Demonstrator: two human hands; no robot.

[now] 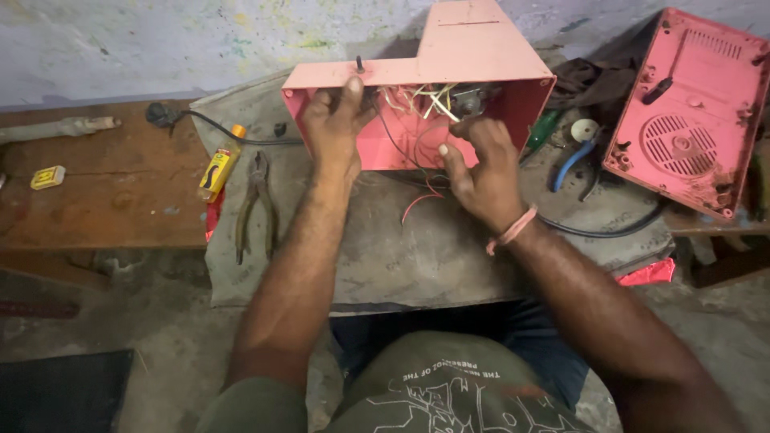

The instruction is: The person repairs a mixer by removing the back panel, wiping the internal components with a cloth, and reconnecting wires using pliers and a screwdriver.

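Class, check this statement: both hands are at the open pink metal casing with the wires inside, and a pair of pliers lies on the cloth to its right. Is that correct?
Not quite. The head view shows the pliers lying left of the pink casing, beside a yellow tester. The left hand and right hand are indeed at the casing.

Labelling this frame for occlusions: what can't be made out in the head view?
- Right hand fingertips: buried among the wires in the pink housing.
- Housing interior: dim, blocked by both hands.
- Left hand palm side: faces away.
- Pliers jaw tips: too small.

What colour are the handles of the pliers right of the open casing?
Blue handles on the pliers, head view.
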